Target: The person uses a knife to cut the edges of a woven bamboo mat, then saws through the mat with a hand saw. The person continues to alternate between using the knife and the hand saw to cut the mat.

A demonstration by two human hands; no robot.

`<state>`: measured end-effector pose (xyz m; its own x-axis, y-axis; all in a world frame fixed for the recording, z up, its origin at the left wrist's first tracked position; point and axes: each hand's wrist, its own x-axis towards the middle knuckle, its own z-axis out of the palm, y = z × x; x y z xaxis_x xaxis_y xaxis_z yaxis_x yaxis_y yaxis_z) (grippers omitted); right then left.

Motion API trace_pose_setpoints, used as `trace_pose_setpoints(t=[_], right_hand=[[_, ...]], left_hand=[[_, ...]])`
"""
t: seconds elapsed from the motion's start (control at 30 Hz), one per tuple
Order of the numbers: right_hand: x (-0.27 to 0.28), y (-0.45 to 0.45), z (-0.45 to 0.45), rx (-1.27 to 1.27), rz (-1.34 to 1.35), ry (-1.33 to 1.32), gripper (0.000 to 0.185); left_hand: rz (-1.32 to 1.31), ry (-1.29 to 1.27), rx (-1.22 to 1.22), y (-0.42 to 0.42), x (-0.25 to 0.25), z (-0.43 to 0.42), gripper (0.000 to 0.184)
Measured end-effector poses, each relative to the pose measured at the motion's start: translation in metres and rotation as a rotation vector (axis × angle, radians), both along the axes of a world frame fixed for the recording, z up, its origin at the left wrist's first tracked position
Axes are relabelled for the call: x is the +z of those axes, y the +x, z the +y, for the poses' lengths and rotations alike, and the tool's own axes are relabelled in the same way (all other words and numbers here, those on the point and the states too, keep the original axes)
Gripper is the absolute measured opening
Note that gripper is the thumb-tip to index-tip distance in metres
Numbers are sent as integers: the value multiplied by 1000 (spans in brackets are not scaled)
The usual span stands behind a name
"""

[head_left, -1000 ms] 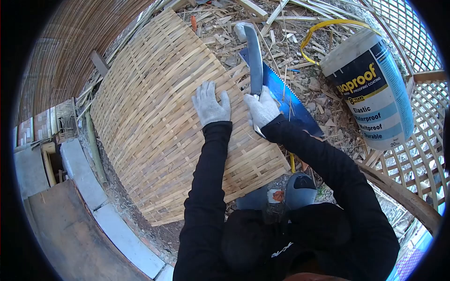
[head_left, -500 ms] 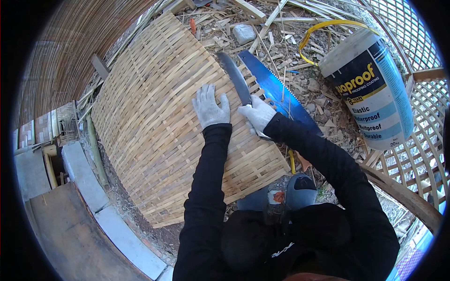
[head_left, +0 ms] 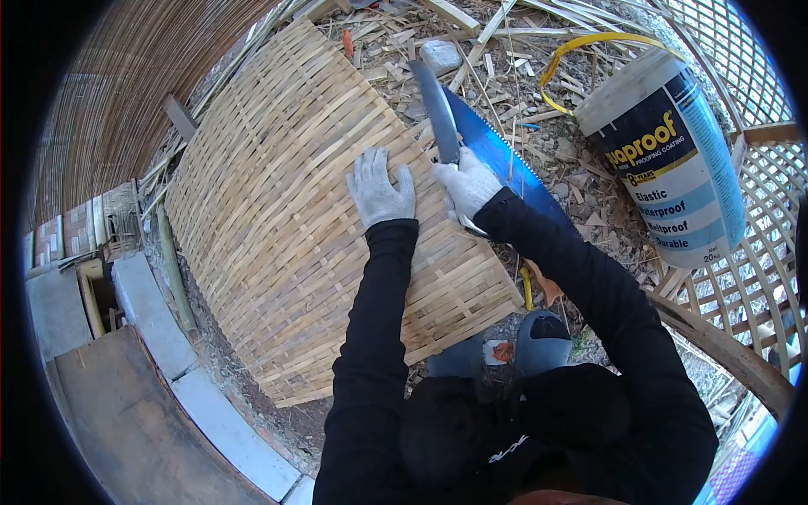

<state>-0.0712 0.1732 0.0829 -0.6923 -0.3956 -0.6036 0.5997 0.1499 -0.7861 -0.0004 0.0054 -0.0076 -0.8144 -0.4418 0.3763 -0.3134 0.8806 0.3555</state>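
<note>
A woven bamboo mat (head_left: pixel 278 227) lies on the ground in front of me. My left hand (head_left: pixel 381 189), in a light grey work glove, rests flat on it with the fingers spread. My right hand (head_left: pixel 469 189), gloved the same way, is wrapped round the handle of a large knife (head_left: pixel 437 114) at the mat's right edge. Its broad dark blade points away from me. Just beyond the blade lies a blue hand saw (head_left: pixel 505 164), partly covered by the knife and my right hand.
A white bucket of waterproofing coating (head_left: pixel 661 160) with a yellow handle stands at the right. Bamboo scraps and a pale stone (head_left: pixel 440 57) litter the ground beyond the mat. Concrete blocks (head_left: pixel 231 438) and a brown board (head_left: pixel 135 421) border the left, a lattice fence (head_left: pixel 757 194) the right.
My right hand has shifted the knife slightly right and away from the mat, so its blade now covers the saw's tip. My left hand has stayed almost still on the mat.
</note>
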Motion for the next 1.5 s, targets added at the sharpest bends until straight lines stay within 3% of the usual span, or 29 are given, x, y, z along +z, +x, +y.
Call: trace_pose_setpoints(t=[0.2, 0.33, 0.4, 0.5, 0.57, 0.67, 0.77, 0.9, 1.0, 1.13, 1.27, 1.47, 1.5], right_hand=[[-4, -27, 12, 326, -187, -38, 32], [-19, -7, 2, -37, -97, -34, 27], [-29, -17, 11, 337, 74, -61, 27], [-22, -14, 16, 368, 31, -69, 27], [-4, -3, 7, 58, -151, -129, 27], [-4, -3, 9, 154, -93, -77, 28], [-2, -19, 20, 299, -198, -28, 28], [-12, 0, 13, 120, -137, -31, 29], [-8, -20, 22, 357, -196, 12, 30], [-11, 7, 11, 17, -92, -73, 33], [0, -4, 14, 269, -133, -69, 36], [-16, -3, 1, 3, -42, -117, 35], [-11, -9, 4, 115, -77, -94, 34]], left_hand=[[5, 4, -2, -3, 1, 0, 48], [0, 6, 6, 0, -2, 0, 48], [3, 2, 1, -3, 0, 1, 48], [6, -4, -3, 0, 1, 1, 48], [18, -2, -8, -3, 0, -1, 48], [11, 12, -4, -3, 1, 0, 48], [26, 12, -3, -3, -2, 0, 48], [24, 15, -3, -1, 1, 1, 48], [28, 20, -5, -3, -2, 0, 48], [24, 12, 2, -1, 0, 1, 47], [23, 27, -2, -3, 2, 0, 46], [29, -9, 10, -2, 1, 2, 46], [29, -2, 2, -3, 1, 2, 46]])
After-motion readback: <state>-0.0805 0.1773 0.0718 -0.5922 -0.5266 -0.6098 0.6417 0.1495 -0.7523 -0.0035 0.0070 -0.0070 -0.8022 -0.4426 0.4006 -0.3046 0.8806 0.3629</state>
